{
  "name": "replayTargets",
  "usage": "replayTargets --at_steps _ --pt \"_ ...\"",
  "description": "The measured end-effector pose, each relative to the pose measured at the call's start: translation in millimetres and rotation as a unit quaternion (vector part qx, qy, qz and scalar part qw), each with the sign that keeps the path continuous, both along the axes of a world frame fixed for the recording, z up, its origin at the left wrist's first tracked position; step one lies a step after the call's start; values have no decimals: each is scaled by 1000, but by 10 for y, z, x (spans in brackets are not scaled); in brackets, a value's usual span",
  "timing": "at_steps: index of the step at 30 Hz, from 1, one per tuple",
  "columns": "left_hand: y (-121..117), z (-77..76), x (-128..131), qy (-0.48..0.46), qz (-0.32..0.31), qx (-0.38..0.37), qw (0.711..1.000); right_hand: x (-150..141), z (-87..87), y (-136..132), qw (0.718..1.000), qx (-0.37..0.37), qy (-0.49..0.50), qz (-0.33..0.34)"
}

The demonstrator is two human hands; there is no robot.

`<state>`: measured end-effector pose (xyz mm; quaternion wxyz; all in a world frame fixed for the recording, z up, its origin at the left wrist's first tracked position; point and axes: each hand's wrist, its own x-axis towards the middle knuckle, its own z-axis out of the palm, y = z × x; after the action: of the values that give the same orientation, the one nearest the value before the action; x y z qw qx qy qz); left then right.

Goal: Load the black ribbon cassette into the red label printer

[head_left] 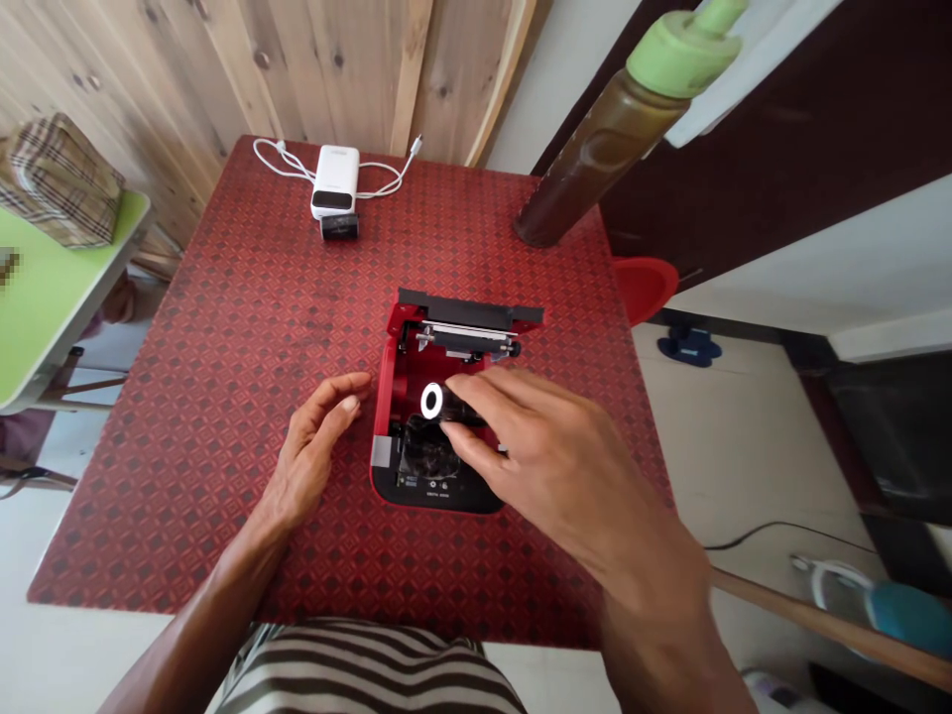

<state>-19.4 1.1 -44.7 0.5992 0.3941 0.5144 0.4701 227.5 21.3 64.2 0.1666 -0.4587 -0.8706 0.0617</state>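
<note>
A red-and-black printer (pixel 379 397), which looks like a small receipt or label printer, sits on the table with its lid (pixel 468 308) raised. Inside the lid runs a dark roller (pixel 468 342). My right hand (pixel 550 456) grips a small black roll (pixel 453 405) between thumb and fingers, over the printer's inner bay. The roll's left end shows a white ring around a dark hole; its right end is hidden by my fingers. Just left of the printer, my left hand (pixel 316 446) is empty, thumb and fingers apart, fingertips close to the red side.
The red patterned table (pixel 245 397) bears a white power bank (pixel 335 178) with a white cable, a short black cylinder (pixel 340 228), and a tall brown bottle (pixel 595 149) with a green cap. A red stool (pixel 649 288) stands beyond the right edge; a green table (pixel 52 288) is at left.
</note>
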Motion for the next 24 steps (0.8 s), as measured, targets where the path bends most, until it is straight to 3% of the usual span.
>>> replayTargets --at_steps 3,5,8,11,14,16,18,21,24 --pt "15 -21 -12 -2 3 0 1000 209 34 -69 984 -54 167 -22" --pt "21 -32 -22 -5 8 2 1000 349 -24 -93 945 -143 290 -54" --pt "19 -42 -35 5 12 5 1000 494 -204 -116 827 -287 474 -93" --pt "11 -45 -37 21 12 8 1000 546 -367 -129 710 -346 604 -109" --pt "6 -42 -31 32 11 11 999 559 -418 -133 646 -358 660 -136" --pt "5 -38 -27 36 12 14 999 577 -411 -129 638 -364 660 -159" --pt "4 -30 -22 37 13 13 999 609 -413 -112 655 -353 638 -196" --pt "2 -11 -16 35 16 10 999 677 -498 -32 710 -308 582 -247" --pt "2 4 -11 33 19 7 999 767 -696 140 787 -211 511 -273"
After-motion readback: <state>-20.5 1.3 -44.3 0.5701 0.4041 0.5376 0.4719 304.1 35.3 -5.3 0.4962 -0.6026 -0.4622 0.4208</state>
